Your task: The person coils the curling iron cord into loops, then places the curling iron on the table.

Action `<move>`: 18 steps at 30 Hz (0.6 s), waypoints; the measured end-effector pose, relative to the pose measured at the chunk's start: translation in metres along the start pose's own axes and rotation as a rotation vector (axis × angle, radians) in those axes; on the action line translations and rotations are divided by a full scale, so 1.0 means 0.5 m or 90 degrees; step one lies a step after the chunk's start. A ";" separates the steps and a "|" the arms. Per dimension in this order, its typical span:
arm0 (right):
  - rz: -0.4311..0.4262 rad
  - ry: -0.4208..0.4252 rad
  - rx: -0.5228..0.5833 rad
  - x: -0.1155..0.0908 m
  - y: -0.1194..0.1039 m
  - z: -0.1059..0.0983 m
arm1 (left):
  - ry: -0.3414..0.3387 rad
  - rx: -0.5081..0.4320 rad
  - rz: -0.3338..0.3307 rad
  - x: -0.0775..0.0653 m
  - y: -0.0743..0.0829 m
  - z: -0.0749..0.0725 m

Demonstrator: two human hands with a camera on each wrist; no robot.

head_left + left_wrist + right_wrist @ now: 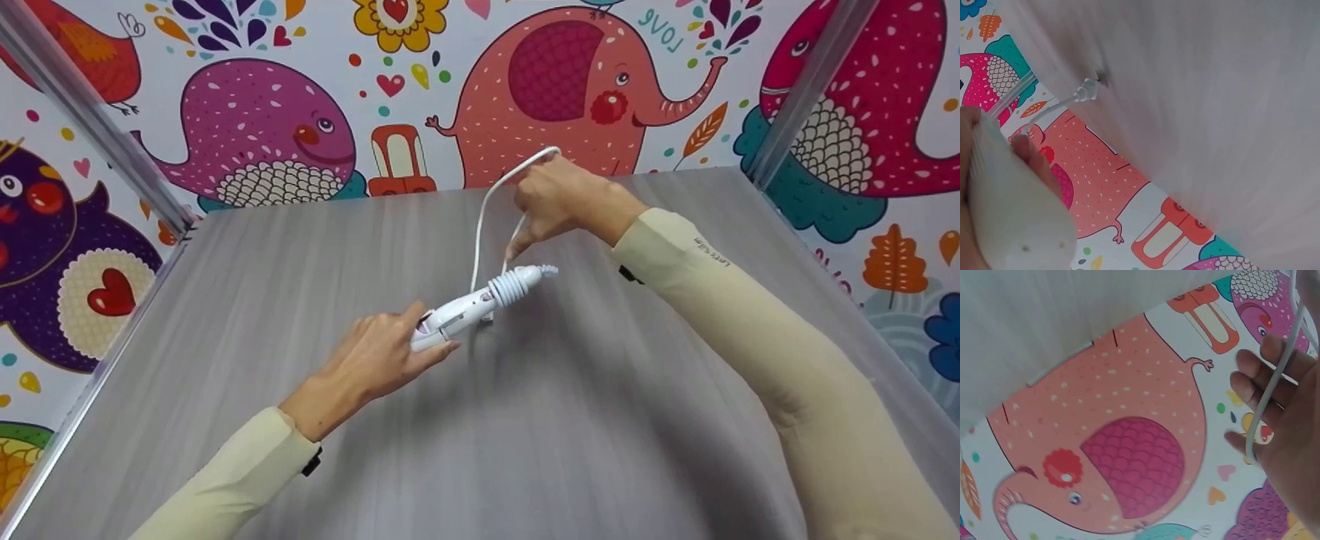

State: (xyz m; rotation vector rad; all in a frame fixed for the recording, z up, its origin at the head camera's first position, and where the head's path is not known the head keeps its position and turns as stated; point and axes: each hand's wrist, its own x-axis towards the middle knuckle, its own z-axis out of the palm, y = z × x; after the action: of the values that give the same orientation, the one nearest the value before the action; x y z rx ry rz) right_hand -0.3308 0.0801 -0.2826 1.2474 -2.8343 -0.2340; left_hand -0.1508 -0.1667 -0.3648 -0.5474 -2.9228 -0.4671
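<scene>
My left hand (382, 345) grips a white hand-held appliance (454, 313), its fingers wrapped round the near end. White cord (510, 287) is wound in several turns about the far end, where a ribbed sleeve sticks out. Above that end, my right hand (559, 199) holds the free length of cord in bent fingers, thumb pointing down. In the right wrist view the cord (1275, 377) crosses the fingers of the right hand (1286, 399). A white plug (1088, 90) hangs from the cord, partly behind the appliance in the head view.
A grey wood-grain table (300, 262) lies under both hands. Behind it stands a wall printed with cartoon animals, including an elephant (555, 90). Metal posts (814, 97) rise at the table's back corners. The appliance and arms cast shadows on the tabletop.
</scene>
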 end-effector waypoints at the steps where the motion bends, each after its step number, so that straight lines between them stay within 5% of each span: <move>1: 0.005 -0.009 0.024 -0.002 0.005 0.004 | -0.009 -0.001 -0.001 0.001 0.000 -0.001; 10: 0.083 -0.206 0.286 -0.035 0.049 0.046 | -0.030 0.034 0.050 0.004 0.011 0.002; 18: 0.008 -0.120 0.316 -0.033 0.022 0.054 | -0.084 0.058 0.074 0.015 0.025 0.023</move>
State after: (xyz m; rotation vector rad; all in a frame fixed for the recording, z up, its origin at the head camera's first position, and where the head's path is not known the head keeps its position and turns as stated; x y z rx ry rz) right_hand -0.3302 0.1027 -0.3073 1.3370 -3.1813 0.4019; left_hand -0.1539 -0.1496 -0.3708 -0.7574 -2.9957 -0.2916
